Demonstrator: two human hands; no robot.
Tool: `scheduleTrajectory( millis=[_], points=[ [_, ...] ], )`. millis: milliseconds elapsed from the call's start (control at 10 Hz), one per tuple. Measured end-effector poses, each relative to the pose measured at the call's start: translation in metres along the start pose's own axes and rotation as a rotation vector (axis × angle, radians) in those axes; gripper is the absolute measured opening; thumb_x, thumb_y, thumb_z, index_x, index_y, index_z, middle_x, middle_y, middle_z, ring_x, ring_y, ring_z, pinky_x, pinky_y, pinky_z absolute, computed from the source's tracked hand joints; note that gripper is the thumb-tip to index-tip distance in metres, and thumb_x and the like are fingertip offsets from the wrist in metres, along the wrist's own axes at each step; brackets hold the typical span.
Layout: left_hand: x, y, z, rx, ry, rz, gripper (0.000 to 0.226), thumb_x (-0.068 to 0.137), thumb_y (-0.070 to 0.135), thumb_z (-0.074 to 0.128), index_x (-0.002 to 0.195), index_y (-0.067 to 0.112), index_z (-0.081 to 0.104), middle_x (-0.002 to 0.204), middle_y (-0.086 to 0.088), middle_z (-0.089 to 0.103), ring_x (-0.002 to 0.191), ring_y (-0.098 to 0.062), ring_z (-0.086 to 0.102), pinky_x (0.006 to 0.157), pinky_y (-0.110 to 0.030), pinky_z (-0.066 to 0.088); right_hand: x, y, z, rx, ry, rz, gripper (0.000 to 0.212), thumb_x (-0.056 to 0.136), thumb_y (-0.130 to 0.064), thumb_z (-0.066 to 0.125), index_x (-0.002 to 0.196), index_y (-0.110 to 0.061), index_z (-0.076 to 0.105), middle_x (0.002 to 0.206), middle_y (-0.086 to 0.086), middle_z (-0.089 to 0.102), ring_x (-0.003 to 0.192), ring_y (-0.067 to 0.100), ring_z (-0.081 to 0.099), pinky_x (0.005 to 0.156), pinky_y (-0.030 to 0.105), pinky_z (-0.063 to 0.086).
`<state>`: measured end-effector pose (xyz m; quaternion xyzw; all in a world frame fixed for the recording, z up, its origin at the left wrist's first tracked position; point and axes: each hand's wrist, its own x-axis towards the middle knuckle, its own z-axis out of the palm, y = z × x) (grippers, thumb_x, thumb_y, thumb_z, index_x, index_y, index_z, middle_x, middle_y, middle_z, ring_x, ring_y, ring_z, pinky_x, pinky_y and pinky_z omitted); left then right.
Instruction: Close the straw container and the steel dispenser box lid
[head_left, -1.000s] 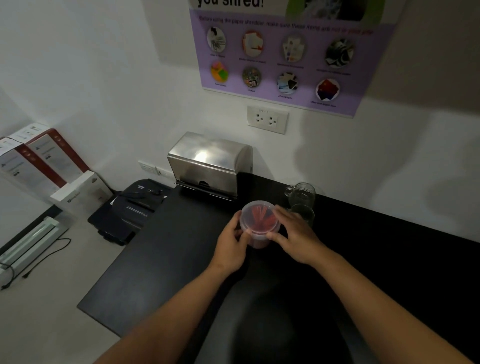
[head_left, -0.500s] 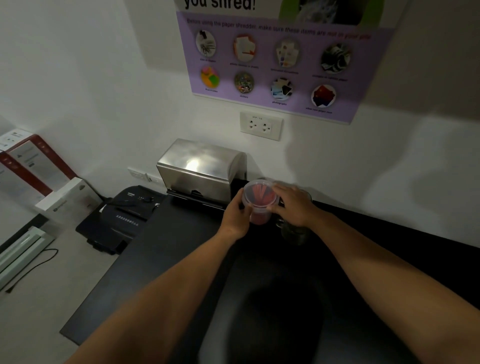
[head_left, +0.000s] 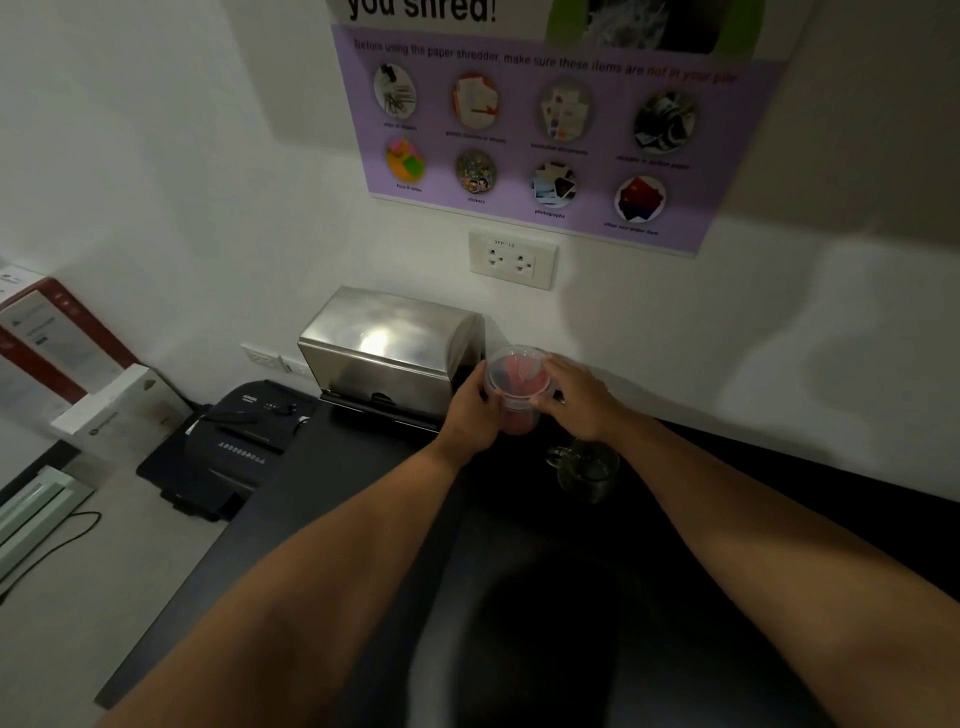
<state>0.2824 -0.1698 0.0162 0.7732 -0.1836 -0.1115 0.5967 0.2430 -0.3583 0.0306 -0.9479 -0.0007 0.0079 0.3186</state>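
Observation:
A round clear plastic straw container (head_left: 517, 382) with red straws inside has its clear lid on top. Both hands hold it near the back of the black counter (head_left: 322, 519), just right of the steel dispenser box. My left hand (head_left: 470, 410) wraps its left side and my right hand (head_left: 582, 397) grips the right rim. The steel dispenser box (head_left: 387, 345) stands against the wall with its curved lid down.
A glass mug (head_left: 584, 470) stands on the counter just below my right hand. A black paper shredder (head_left: 228, 441) sits left of the counter, with boxes (head_left: 67, 374) beyond it. A wall socket (head_left: 511, 260) and a purple poster (head_left: 540, 119) are above.
Both hands carried the straw container away from me toward the wall, from in front of the mug to beside the steel box. The mug is now nearer than the container.

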Motion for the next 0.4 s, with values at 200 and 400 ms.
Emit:
scheduleTrajectory(
  millis=[200, 400],
  points=[
    [-0.001, 0.004, 0.002, -0.002, 0.016, -0.127, 0.043, 0.112, 0.002, 0.049, 0.154, -0.006, 0.043, 0.148, -0.026, 0.060, 0.137, -0.036, 0.060, 0.114, -0.039, 0.051, -0.001, -0.002, 0.002, 0.188, -0.007, 0.067, 0.066, 0.098, -0.017, 0.070, 0.154, -0.014, 0.035, 0.149, 0.003, 0.046, 0.136, 0.021, 0.048, 0.102, 0.023, 0.041],
    [-0.013, 0.007, -0.003, -0.100, -0.038, -0.147, 0.040, 0.111, 0.007, 0.053, 0.149, 0.000, 0.044, 0.144, -0.017, 0.063, 0.130, -0.025, 0.066, 0.114, -0.040, 0.052, -0.007, -0.013, -0.004, 0.184, 0.064, 0.036, 0.066, 0.100, -0.026, 0.068, 0.155, -0.008, 0.036, 0.158, 0.011, 0.042, 0.143, 0.026, 0.043, 0.105, 0.026, 0.031]
  ],
)
